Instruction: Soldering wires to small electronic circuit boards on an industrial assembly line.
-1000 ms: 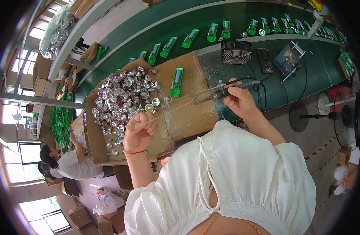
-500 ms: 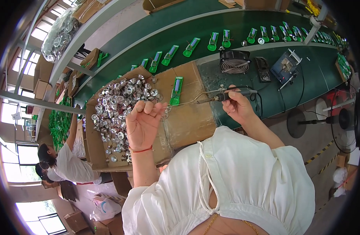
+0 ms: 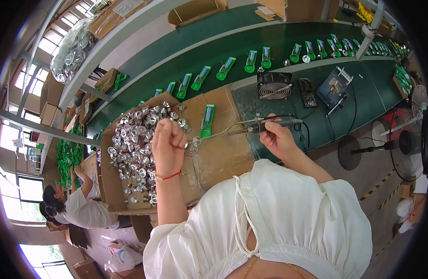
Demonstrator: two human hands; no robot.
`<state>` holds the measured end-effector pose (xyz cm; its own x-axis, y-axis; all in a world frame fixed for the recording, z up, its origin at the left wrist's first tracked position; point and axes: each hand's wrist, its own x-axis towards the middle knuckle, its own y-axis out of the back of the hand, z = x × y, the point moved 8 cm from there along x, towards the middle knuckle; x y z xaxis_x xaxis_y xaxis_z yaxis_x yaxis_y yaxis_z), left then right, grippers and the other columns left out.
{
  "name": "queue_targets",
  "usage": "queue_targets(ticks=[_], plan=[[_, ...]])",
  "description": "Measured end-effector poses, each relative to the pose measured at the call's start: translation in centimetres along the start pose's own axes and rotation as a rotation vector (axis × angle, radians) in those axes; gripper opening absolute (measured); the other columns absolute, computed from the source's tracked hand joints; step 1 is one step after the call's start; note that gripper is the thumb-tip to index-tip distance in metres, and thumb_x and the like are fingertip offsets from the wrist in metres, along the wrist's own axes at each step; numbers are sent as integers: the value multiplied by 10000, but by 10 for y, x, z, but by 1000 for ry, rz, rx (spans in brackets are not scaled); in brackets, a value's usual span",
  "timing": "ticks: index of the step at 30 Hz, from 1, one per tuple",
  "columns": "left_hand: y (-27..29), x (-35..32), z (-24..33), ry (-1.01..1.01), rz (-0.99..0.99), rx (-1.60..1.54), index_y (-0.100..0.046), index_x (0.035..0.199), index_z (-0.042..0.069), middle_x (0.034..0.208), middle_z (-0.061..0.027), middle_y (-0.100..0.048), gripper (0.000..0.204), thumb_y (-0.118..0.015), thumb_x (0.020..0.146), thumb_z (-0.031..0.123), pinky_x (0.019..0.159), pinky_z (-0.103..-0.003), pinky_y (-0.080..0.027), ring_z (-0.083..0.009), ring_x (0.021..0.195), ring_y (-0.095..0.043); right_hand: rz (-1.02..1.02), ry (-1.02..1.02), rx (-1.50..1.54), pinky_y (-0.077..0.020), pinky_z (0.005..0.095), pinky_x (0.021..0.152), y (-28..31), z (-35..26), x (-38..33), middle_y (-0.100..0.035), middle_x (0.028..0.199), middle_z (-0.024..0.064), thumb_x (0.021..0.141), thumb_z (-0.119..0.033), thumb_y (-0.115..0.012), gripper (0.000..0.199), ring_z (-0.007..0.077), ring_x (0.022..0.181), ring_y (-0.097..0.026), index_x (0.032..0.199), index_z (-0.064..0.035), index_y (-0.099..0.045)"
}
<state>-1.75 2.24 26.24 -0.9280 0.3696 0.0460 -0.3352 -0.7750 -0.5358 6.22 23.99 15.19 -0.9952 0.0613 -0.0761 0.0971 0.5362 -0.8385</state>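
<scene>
My right hand is closed around a soldering iron, with a thin bent metal tube running along it toward the left. Close to the tube's left end, my left hand is curled with its fingers bent in; whatever they hold is hidden. Small clear or shiny round pieces lie beside those fingers. A green plastic housing with a pale strip rests on the cardboard sheet just beyond both hands. Left of it, a cardboard box holds many silver reflector cups.
Green housings stand spaced along the green conveyor. A fan, a black holder and a blue device with cables sit on the bench at right. Another person reaches toward green parts at far left.
My left hand has drawn back slightly left and curled more tightly. The right hand with the soldering iron sits slightly lower and left in view. The other person's arm has lowered.
</scene>
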Motion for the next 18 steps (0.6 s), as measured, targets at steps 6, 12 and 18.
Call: queue_targets(ticks=[6, 12, 18], plan=[[3, 0, -33, 165, -156, 805, -541, 805, 16, 624, 44, -486, 80, -526, 813, 94, 467, -156, -310, 1, 541, -396, 52, 0, -70, -416, 196, 438, 9, 3, 1, -550, 608, 69, 766, -84, -549, 79, 108, 480, -518, 773, -44, -481], [-11, -15, -41, 273, -384, 850, -574, 847, 4, 707, 31, -545, 107, -587, 777, 84, 545, -163, -378, -8, 622, -462, 4, 37, -74, -423, 198, 434, 4, -2, -3, -567, 612, 82, 778, -92, -557, 87, 110, 472, -524, 784, -43, -485], [-18, -9, -21, -14, -394, 1085, -570, 852, 5, 699, 25, -548, 94, -569, 790, 75, 540, -173, -380, -24, 612, -467, -33, 65, -26, -408, 199, 430, 2, -8, -4, -573, 628, 85, 775, -89, -559, 77, 102, 477, -523, 764, -59, -489]])
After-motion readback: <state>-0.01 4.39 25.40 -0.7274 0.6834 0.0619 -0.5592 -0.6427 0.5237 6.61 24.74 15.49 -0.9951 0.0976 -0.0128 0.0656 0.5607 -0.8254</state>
